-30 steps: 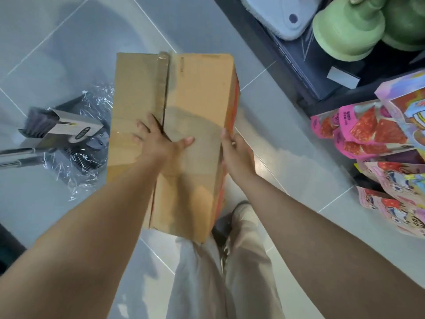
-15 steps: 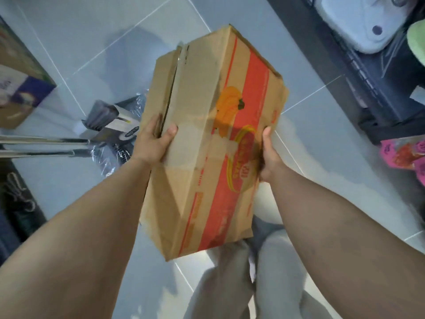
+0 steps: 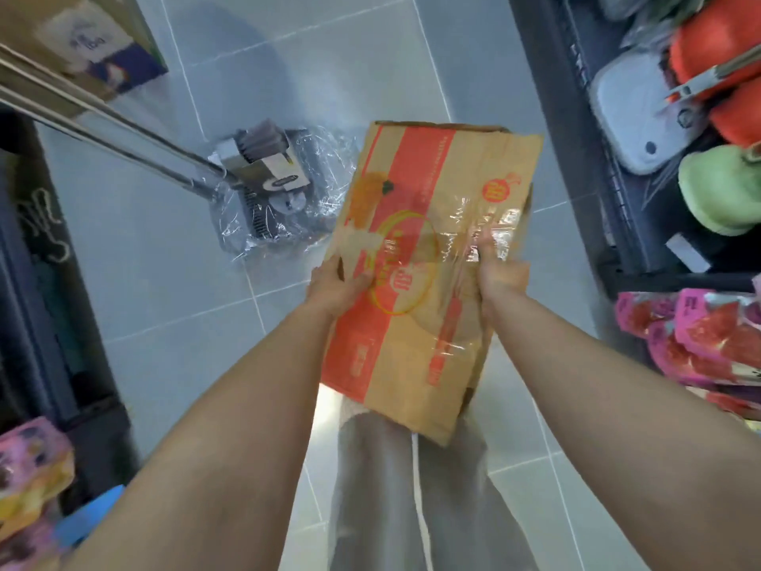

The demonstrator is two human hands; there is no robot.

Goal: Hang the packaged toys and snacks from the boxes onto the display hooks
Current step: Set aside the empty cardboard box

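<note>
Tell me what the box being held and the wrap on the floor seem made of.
The box looks like cardboard: matte brown with orange print, its edges creased and dented. The tape across it is probably clear plastic, since it glints. The wrap looks like thin clear plastic film, crinkled and shiny.

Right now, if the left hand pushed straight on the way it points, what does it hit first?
The orange-and-tan cardboard box. The left hand holds its left edge, so contact is immediate. Past the box there is probably only grey tiled floor, though depth is unclear.
</note>
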